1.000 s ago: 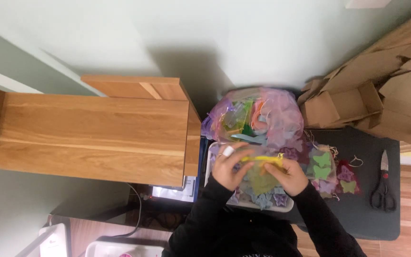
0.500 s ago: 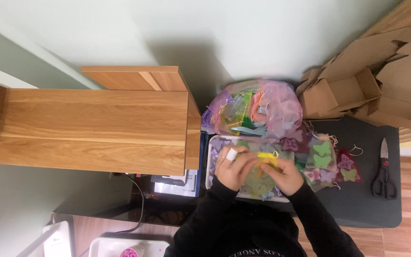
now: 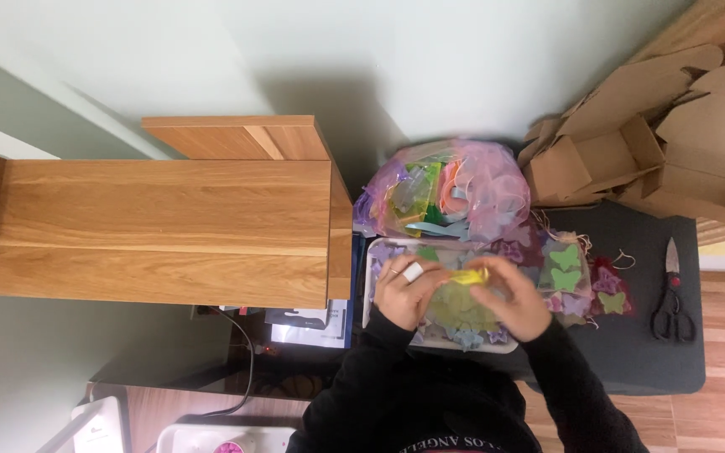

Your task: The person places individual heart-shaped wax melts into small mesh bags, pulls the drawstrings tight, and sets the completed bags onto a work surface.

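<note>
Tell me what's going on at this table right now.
A person in black sleeves holds a small yellow-green mesh pouch between both hands, left hand and right hand, over a white tray of butterfly cutouts. Behind it sits a bag of colourful pouches. More filled pouches lie to the right, then black scissors. Flat cardboard boxes are stacked behind.

Lower centre: left hand (image 3: 404, 289) and right hand (image 3: 512, 300) pinch what looks like a yellow-green organza pouch (image 3: 461, 304) over a white tray (image 3: 369, 277).

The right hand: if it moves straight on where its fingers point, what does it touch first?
The right hand points leftward, so it would probably first meet the left hand, across the yellow-green pouch between them; depth is unclear.
</note>
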